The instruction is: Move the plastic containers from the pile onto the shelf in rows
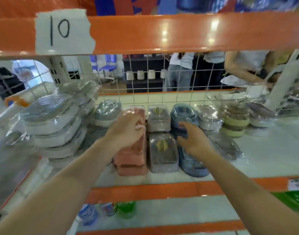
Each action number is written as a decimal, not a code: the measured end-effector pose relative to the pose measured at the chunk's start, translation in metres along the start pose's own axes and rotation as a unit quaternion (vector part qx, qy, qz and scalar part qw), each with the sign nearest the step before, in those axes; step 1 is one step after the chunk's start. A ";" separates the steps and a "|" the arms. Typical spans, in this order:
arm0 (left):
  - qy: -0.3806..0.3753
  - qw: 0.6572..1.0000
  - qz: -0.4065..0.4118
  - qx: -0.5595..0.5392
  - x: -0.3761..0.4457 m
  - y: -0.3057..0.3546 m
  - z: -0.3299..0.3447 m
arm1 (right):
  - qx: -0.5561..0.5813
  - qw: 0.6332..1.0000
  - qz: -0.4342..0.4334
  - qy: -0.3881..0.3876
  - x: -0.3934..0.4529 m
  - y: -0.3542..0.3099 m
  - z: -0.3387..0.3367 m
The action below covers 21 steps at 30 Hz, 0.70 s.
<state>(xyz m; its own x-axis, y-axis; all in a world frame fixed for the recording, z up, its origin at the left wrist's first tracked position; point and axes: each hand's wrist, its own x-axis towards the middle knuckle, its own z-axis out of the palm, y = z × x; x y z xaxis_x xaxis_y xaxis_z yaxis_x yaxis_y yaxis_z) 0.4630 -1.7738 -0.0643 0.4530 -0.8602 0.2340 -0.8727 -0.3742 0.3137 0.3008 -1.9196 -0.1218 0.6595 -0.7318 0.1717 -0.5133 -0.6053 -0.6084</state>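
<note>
Left hand (128,131) is gripping the pink container (133,150), fingers curled over it; right hand (191,138) is clasping the blue container (191,160), squaring rows near the shelf (162,189) front edge.

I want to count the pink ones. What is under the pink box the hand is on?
Under the top pink box gripped by the left hand sits another pink box, resting on the shelf. The hand covers the stack's far end.
</note>
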 end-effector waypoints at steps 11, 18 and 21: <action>-0.181 0.982 0.060 -0.016 0.011 0.156 0.075 | -0.074 0.989 0.125 0.013 -0.085 0.136 -0.123; -0.191 0.974 0.087 -0.081 0.006 0.288 0.142 | -0.121 0.978 0.169 0.033 -0.149 0.226 -0.223; -0.190 0.970 0.107 -0.106 0.004 0.341 0.168 | -0.119 0.974 0.185 0.055 -0.178 0.259 -0.258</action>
<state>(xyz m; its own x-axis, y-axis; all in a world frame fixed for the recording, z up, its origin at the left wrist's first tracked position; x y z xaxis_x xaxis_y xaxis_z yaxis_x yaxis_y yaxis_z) 0.1367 -1.9633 -0.1107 0.1300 -0.9911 -0.0292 -0.8637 -0.1277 0.4876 -0.0917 -2.0273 -0.1101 0.3494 -0.9347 0.0657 -0.8261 -0.3403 -0.4491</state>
